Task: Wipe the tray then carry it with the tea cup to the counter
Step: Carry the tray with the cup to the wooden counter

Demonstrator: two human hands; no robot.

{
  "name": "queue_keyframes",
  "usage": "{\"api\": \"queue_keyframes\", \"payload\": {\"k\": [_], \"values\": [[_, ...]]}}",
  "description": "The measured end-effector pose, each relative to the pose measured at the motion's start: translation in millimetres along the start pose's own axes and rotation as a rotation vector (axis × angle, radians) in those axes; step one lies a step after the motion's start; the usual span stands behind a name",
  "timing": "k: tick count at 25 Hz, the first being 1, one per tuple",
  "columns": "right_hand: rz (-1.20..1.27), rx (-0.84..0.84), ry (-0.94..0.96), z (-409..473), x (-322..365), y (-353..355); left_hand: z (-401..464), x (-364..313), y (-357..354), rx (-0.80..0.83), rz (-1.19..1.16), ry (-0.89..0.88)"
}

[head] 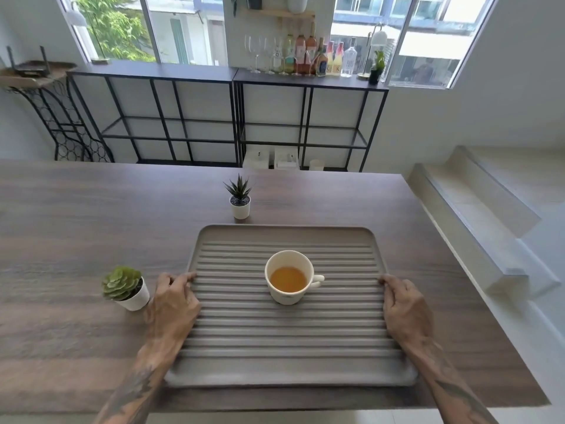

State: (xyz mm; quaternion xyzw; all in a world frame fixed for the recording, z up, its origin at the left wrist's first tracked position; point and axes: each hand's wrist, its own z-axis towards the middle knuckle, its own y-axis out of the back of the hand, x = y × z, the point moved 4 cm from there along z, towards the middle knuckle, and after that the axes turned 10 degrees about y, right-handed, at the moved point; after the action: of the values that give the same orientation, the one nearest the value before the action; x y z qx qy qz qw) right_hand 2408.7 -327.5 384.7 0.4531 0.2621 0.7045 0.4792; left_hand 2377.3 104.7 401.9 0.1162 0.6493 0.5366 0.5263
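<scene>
A grey ribbed tray (pixel 287 341) lies on the dark wooden table, near its front edge. In the tray's middle stands a white tea cup (pixel 289 278) holding amber tea, its handle pointing right. My left hand (pixel 172 304) grips the tray's left rim, thumb on top. On the opposite side, my right hand (pixel 403 307) holds the right rim the same way. Both forearms reach in from the bottom of the view.
A small succulent in a white pot (pixel 127 289) stands just left of my left hand. A spiky plant in a white pot (pixel 240 197) sits right behind the tray. Beyond the table is a black shelf unit (pixel 226 117) with bottles and glasses. Steps (pixel 477 215) lie to the right.
</scene>
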Motion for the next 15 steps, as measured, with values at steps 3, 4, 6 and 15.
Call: {"api": "queue_keyframes", "payload": {"k": [3,4,6,15], "values": [[-0.020,-0.010,0.009,2.2,-1.6,-6.3,1.9,0.3,-4.3,-0.015,0.004,0.002],[-0.030,-0.010,0.014,1.7,-3.0,-8.8,3.2,0.7,-6.2,-0.020,0.008,-0.004],[-0.045,-0.010,0.021,1.8,-5.6,-10.9,4.7,1.2,-8.6,-0.031,0.014,-0.013],[-0.061,-0.016,0.032,3.9,-4.2,-11.2,8.2,6.6,-17.3,-0.070,0.045,-0.061]]}}
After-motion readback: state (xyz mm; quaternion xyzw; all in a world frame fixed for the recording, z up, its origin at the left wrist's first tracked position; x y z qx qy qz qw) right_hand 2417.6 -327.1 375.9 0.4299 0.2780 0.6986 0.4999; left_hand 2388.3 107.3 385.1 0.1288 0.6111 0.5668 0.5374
